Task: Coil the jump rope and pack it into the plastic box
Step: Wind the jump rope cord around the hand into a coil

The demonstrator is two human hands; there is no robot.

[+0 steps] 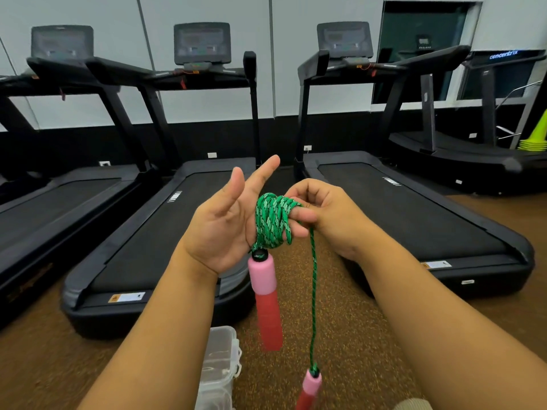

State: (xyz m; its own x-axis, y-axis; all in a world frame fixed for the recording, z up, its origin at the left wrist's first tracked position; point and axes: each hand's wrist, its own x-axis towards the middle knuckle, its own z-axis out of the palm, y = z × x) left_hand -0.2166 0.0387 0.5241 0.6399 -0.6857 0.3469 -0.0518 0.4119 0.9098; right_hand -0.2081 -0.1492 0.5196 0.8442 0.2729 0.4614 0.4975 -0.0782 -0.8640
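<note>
The green jump rope (272,220) is wound in several turns around the lower fingers of my left hand (225,229), whose thumb and index finger point up and apart. My right hand (319,214) pinches the rope at the coil's right side. One pink and red handle (266,294) hangs just below my left palm. A single strand drops from my right hand to the second handle (309,390) near the bottom edge. The clear plastic box (220,368) stands on the floor below my left forearm, partly hidden by it.
Three black treadmills (165,238) stand in a row ahead on the brown speckled floor (349,335). A stack of yellow-green cones (537,137) sits at the far right. A beige patch, perhaps my knee (413,405), shows at the bottom.
</note>
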